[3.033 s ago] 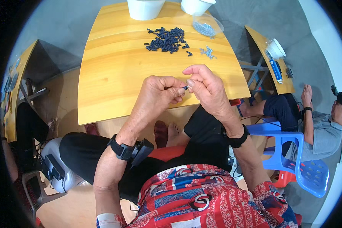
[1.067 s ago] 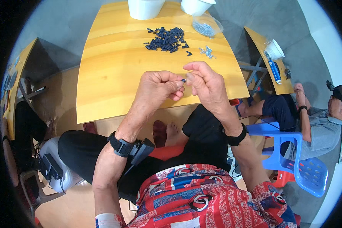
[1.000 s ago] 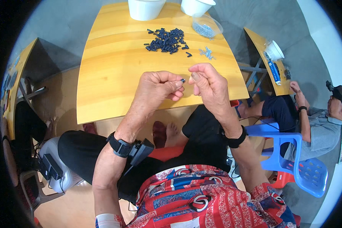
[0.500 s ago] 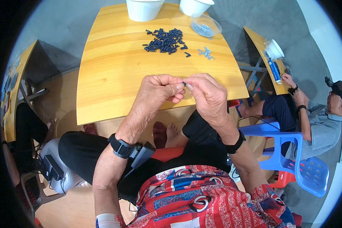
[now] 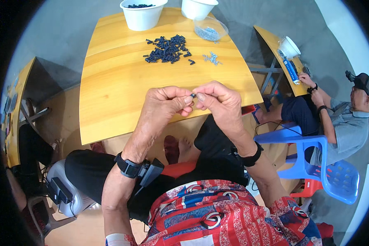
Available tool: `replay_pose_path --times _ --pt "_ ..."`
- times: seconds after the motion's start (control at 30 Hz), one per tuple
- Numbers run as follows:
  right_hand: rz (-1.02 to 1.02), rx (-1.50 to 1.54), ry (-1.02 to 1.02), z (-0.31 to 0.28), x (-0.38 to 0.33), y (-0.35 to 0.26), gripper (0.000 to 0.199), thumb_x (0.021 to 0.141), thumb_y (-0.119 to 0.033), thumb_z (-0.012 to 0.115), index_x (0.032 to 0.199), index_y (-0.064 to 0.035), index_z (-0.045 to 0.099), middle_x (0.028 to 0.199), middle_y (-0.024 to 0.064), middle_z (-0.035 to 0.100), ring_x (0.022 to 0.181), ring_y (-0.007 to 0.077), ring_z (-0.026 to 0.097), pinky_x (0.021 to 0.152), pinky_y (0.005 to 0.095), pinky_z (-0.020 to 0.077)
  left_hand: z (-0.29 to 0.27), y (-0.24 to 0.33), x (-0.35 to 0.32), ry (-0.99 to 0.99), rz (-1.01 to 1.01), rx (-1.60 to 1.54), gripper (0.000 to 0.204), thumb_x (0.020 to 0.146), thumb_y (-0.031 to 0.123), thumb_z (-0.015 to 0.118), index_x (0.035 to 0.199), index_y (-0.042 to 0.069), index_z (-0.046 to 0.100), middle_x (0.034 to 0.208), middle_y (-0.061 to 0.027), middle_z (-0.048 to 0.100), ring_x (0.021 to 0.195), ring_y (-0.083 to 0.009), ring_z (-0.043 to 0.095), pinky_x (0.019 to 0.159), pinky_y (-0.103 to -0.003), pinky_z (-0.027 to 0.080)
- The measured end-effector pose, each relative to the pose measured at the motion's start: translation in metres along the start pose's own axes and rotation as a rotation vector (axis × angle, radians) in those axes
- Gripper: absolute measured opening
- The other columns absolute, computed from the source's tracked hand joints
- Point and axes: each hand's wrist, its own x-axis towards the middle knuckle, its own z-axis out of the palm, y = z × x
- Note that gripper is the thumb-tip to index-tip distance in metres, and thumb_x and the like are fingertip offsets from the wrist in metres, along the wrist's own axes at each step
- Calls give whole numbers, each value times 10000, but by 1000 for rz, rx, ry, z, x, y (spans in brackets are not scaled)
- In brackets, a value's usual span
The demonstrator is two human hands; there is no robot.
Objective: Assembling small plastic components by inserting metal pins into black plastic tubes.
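Our fingertips meet above the near edge of the wooden table (image 5: 110, 102), where we pinch one small dark part (image 5: 192, 95) between the two hands. The left hand (image 5: 166, 107) has its thumb and forefinger closed on the left side of the part, the other fingers curled loosely under the palm. The right hand (image 5: 220, 102) closes its thumb and forefinger on the part from the right, the remaining fingers bent inward; how the part sits between the pads is too small to tell. Both wrists carry dark bands, the left one with a black device (image 5: 149, 172) clipped beside it. Farther out on the table lies a loose pile of dark blue parts (image 5: 167, 54), well apart from the hands, and just right of it a small cluster of pale metal pieces (image 5: 211, 58). At the far edge stand a white bowl (image 5: 142, 17) holding dark parts, a second white bowl (image 5: 197, 8) to its right, and a clear bowl (image 5: 211, 29) holding small greyish pieces. To the right, a second person (image 5: 340, 119) sits on a blue plastic chair (image 5: 336, 172) at another wooden table (image 5: 276, 49), hands near a small white cup (image 5: 289, 47).
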Motion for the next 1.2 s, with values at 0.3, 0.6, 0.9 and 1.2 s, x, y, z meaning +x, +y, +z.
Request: replay_pose_path --times 0.3,0.6,0.9,1.2 --pt "183 158 -70 -10 4 -4 89 875 -32 597 916 27 650 816 56 660 662 69 592 604 207 507 10 -2 -4 29 173 181 92 849 48 650 896 -18 692 765 -52 677 648 -71 601 585 -204 509" --pt "146 89 -59 -3 2 -8 61 873 -10 591 893 26 636 810 52 657 689 73 606 624 212 522 9 3 -7 29 129 166 100 852 54 648 897 -23 693 749 -50 679 628 -66 596 570 -199 503" --pt "92 30 -44 5 -5 9 61 877 43 552 890 37 611 768 56 633 663 91 615 604 222 527 13 0 -9 76 77 183 88 837 35 654 895 -17 694 744 -73 681 622 -98 611 569 -222 512" --pt "157 215 87 11 -7 13 85 884 -17 579 917 48 623 768 53 636 596 80 577 558 209 486 2 -11 -1 23 91 92 94 852 50 641 906 -8 691 740 -67 669 643 -100 606 589 -229 512"
